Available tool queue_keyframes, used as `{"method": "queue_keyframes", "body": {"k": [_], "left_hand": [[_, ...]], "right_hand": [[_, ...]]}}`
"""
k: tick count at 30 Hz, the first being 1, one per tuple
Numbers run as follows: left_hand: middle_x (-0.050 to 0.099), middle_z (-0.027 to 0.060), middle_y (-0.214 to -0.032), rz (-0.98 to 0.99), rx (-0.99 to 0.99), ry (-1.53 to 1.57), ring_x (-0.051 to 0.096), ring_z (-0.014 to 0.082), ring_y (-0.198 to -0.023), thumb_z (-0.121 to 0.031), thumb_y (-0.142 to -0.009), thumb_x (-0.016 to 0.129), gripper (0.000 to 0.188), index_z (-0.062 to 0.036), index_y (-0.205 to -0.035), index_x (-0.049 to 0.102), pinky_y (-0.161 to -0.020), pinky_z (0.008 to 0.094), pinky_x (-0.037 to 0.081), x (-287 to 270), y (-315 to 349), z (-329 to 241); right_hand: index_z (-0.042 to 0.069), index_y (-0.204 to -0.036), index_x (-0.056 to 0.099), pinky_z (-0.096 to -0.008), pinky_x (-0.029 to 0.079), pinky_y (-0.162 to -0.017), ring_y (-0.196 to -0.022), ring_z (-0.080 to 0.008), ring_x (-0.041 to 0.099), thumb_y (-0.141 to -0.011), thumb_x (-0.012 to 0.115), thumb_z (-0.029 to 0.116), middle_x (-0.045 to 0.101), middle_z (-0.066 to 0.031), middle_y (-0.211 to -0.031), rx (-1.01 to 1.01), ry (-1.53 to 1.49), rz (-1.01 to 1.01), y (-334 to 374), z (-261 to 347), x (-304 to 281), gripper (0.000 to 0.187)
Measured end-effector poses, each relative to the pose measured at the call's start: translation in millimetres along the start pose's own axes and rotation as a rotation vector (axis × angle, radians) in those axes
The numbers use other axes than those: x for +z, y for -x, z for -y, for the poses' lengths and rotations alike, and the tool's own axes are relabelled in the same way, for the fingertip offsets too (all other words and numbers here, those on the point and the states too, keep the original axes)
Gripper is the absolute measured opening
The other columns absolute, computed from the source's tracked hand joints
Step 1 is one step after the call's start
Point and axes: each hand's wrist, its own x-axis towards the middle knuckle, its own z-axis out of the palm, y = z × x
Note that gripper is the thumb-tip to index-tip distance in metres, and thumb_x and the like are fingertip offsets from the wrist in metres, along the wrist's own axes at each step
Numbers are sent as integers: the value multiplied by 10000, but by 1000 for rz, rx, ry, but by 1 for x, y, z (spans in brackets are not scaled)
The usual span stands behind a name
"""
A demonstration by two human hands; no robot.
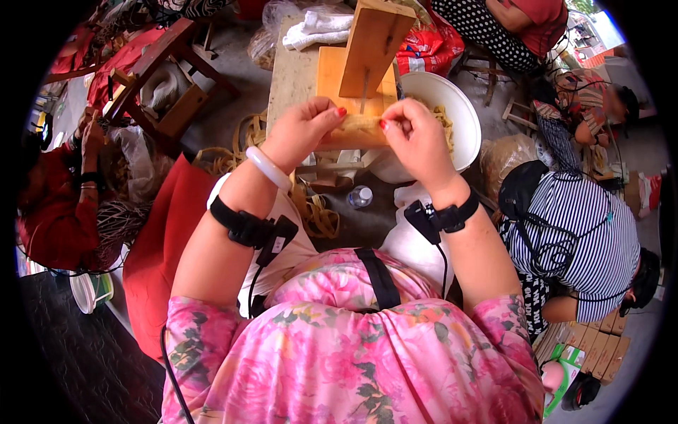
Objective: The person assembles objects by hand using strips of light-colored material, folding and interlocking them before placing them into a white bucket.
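Grey floor [219, 120] surrounds the wooden stand [376, 46] at 12 o'clock, where the left hand [308, 128] and right hand [421, 140], fingertips pinched together, seem to hold a tan strip [363, 126] that could tear if both pull unevenly.

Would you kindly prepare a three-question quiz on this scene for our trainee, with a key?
1. Is the pale bangle worn on the person's left or right side?
2. True or false: both hands lie flat with all fingers spread wide.
3. On which side of the wooden stand is the white bucket? A) left B) right C) far side

Key:
1. Left.
2. False; the left hand and right hand have curled fingers.
3. B.
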Motion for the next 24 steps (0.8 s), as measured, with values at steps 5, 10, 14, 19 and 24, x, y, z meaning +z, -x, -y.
{"method": "queue_keyframes", "body": {"k": [5,10,14,19,24], "left_hand": [[600,29,-687,-298,85,-754,506,97,-614,-246,-941,593,256,0,-880,626,-571,261,421,3,-35,13],[528,-3,-672,-153,216,-321,485,74,-635,-235,-957,578,255,4,-879,616,-564,253,410,12,8,11],[532,-40,-727,191,-143,307,437,40,-610,-198,-956,556,156,-53,-951,613,-541,187,332,28,32,8],[585,-3,-766,400,-231,407,483,60,-609,-211,-960,487,199,-57,-1013,600,-562,202,353,-2,53,36],[637,48,-916,337,-31,1110,579,130,-766,-139,-896,586,287,-34,-1164,578,-741,262,465,13,67,44]], "right_hand": [[39,-887,599,-403,491,-651,-725,-335,601,-815,605,68,621,-132,-817,-80,256,-25,-14,-27,15,78],[52,-1035,613,-428,452,-864,-966,-338,582,-822,597,70,635,-135,-1004,-259,541,-162,1,-33,-25,215],[48,-1076,583,-421,445,-832,-925,-334,568,-813,606,55,609,-136,-975,-370,266,92,35,37,-3,264],[62,-1042,591,-413,450,-669,-723,-314,564,-806,595,42,588,-96,-765,-411,263,101,49,23,-8,237],[67,-1041,576,-399,473,-622,-690,-315,597,-792,595,5,614,-115,-794,-387,55,280,69,40,9,257]]}}
